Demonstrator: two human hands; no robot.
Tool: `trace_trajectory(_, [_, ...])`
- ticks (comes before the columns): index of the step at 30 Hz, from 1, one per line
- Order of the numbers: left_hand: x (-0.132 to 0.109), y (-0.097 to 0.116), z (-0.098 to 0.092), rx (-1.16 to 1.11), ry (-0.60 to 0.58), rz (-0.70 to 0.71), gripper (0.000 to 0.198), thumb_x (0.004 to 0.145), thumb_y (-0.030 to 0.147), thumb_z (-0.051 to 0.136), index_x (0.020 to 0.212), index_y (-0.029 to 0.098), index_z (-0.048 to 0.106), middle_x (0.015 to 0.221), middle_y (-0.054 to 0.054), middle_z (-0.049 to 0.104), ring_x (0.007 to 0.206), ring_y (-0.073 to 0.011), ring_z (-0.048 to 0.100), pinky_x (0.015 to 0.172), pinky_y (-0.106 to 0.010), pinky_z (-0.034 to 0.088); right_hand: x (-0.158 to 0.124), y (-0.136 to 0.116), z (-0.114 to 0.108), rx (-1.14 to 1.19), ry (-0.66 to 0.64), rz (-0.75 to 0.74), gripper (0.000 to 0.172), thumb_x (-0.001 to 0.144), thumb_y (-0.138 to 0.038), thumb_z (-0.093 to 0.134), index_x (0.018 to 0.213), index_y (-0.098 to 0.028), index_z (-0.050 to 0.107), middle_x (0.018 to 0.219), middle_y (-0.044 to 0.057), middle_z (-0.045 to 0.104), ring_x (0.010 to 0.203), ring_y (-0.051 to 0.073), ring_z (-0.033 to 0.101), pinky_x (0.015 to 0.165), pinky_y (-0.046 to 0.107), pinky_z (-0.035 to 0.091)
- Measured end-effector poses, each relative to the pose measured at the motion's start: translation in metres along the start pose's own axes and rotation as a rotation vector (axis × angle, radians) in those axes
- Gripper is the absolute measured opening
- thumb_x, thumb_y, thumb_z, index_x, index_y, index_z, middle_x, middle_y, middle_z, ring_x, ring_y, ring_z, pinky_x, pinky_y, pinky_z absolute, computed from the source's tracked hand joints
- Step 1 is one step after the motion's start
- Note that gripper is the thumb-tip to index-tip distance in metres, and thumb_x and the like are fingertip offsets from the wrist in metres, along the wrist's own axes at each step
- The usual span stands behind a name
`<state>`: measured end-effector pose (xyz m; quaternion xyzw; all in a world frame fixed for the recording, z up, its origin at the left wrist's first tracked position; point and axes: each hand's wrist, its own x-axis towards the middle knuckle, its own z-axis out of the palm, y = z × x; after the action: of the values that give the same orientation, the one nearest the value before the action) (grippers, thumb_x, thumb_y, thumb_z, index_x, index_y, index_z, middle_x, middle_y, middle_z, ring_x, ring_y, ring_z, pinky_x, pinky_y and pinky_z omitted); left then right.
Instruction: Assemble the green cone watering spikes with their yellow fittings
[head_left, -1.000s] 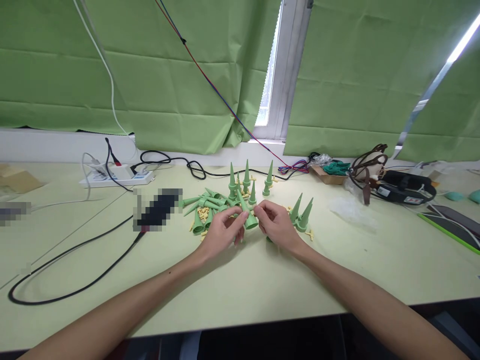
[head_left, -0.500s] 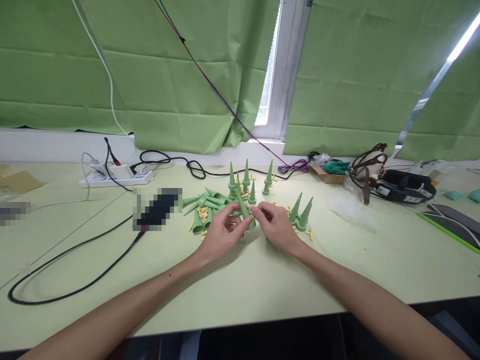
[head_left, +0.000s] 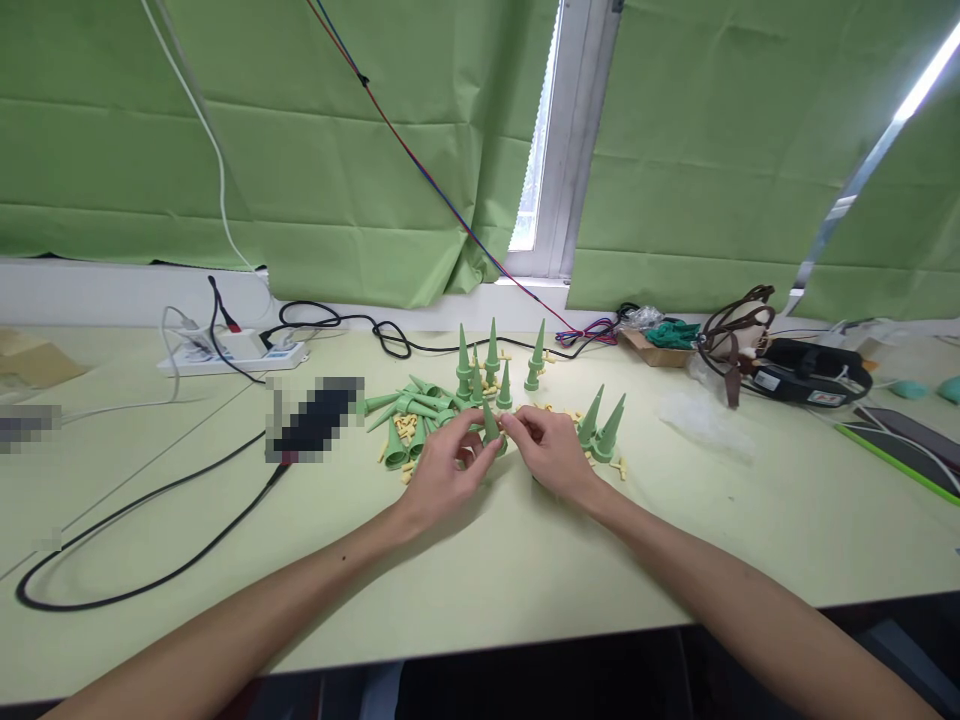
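My left hand (head_left: 450, 460) is closed round a pointed green plastic cone (head_left: 490, 424), fingers behind and thumb in front near its wide base. Against the cone's right side, my right hand (head_left: 551, 450) pinches with thumb and fingertips; what lies in the pinch is too small and covered to make out. Left of my hands is a pile of loose green cones (head_left: 394, 445) with small yellow plastic pieces (head_left: 406, 428) among them. Behind stand several upright green cones (head_left: 537, 355). Two more upright cones (head_left: 610, 430) are just right of my right hand, with a yellow piece (head_left: 622, 468) beside them.
A pixelated dark device (head_left: 315, 415) with a black cable lies on the left. Behind it is a white power strip (head_left: 232, 355). To the right are a clear plastic bag (head_left: 705, 420), a cardboard box (head_left: 656, 350) and a black strapped headset (head_left: 814, 375).
The cone in my left hand has tipped, so its point sits lower and it looks shorter. My right hand stays pinched at its side, almost unmoved.
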<state>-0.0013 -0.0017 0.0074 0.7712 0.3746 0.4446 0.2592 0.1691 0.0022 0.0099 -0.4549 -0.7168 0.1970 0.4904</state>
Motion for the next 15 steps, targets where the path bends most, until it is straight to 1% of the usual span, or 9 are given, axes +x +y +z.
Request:
trace_trajectory(5, [0.0001, 0.0007, -0.0004, 0.076, 0.004, 0.023, 0.016, 0.090, 0.030, 0.057, 0.101, 0.019, 0.053, 0.064, 0.004, 0.052, 0.055, -0.0096, 0.050, 0.050, -0.021, 0.042, -0.0002, -0.0001, 0.0000, -0.012, -0.017, 0.009, 0.043, 0.095, -0.042, 0.049, 0.059, -0.018, 0.045, 0.054, -0.005, 0.038, 0.052, 0.010, 0.032, 0.054, 0.025, 0.027])
trace_trajectory(9, [-0.0002, 0.0026, -0.0004, 0.095, 0.013, 0.034, 0.014, 0.090, 0.029, 0.056, 0.100, 0.020, 0.052, 0.064, 0.005, 0.051, 0.055, -0.0095, 0.049, 0.050, -0.020, 0.040, -0.0009, -0.0016, -0.0007, -0.010, -0.023, 0.013, 0.042, 0.095, -0.042, 0.049, 0.061, -0.018, 0.046, 0.054, -0.005, 0.040, 0.052, 0.010, 0.033, 0.054, 0.026, 0.028])
trace_trajectory(15, [0.0000, 0.0022, -0.0004, 0.098, 0.027, 0.028, 0.013, 0.090, 0.029, 0.056, 0.098, 0.020, 0.051, 0.064, 0.005, 0.051, 0.056, -0.0101, 0.050, 0.050, -0.021, 0.039, -0.0011, -0.0059, -0.0023, 0.038, -0.041, 0.051, 0.032, 0.095, -0.043, 0.050, 0.074, -0.019, 0.052, 0.059, -0.005, 0.047, 0.053, 0.010, 0.039, 0.052, 0.025, 0.030])
